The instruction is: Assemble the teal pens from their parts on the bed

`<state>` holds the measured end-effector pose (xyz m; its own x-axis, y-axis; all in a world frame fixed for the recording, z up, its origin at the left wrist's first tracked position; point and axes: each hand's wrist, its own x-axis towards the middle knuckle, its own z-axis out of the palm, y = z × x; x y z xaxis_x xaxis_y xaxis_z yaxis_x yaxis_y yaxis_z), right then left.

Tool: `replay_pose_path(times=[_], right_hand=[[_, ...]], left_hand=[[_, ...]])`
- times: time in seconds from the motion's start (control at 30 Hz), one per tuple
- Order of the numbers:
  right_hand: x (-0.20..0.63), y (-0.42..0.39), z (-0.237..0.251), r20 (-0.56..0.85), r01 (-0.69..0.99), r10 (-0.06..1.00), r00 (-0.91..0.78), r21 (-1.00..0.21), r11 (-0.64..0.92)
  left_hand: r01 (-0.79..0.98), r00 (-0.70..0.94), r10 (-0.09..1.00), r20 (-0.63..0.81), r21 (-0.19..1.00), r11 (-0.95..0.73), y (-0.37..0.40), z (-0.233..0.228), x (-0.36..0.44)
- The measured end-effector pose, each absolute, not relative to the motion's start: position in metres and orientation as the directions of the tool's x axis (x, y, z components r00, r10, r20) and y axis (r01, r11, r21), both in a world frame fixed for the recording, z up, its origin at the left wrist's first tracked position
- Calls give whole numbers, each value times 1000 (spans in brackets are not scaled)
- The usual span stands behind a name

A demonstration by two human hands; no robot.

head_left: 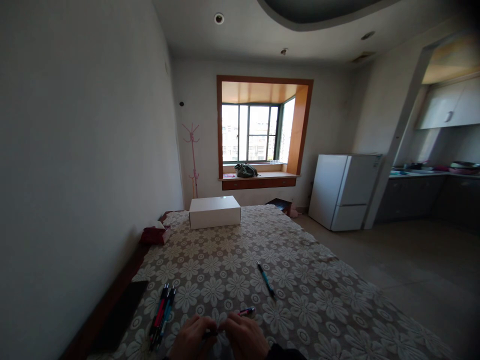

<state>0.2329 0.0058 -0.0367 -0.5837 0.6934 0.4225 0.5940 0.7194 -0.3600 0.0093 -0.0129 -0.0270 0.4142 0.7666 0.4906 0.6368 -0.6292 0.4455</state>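
My left hand (pixel 193 337) and my right hand (pixel 243 336) meet at the table's near edge, fingertips pinched together. Between them a small dark piece shows, mostly covered by the fingers; its kind is unclear. Just beyond the right fingers a red and dark pen (pixel 246 311) sticks out, its other end hidden; whether the hand touches it I cannot tell. Farther out, a blue and black pen (pixel 266 280) lies at a slant on the cloth. Left of my left hand several red, blue and black pens (pixel 162 316) lie side by side.
A floral tablecloth (pixel 232 257) covers the table. On it stand a white box (pixel 215 212) and a dark red tissue pack (pixel 155 235); a flat black object (pixel 122 315) lies by the left wall. Beyond are a fridge (pixel 339 192), a coat rack (pixel 193 155) and a bag (pixel 246 171) on the sill.
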Motion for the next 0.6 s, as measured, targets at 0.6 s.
replay_pose_path(times=[0.6], right_hand=[[236, 5, -28, 308, 655, 796, -522, -452, 605]], left_hand=[[686, 456, 763, 458, 366, -629, -12, -22, 10]])
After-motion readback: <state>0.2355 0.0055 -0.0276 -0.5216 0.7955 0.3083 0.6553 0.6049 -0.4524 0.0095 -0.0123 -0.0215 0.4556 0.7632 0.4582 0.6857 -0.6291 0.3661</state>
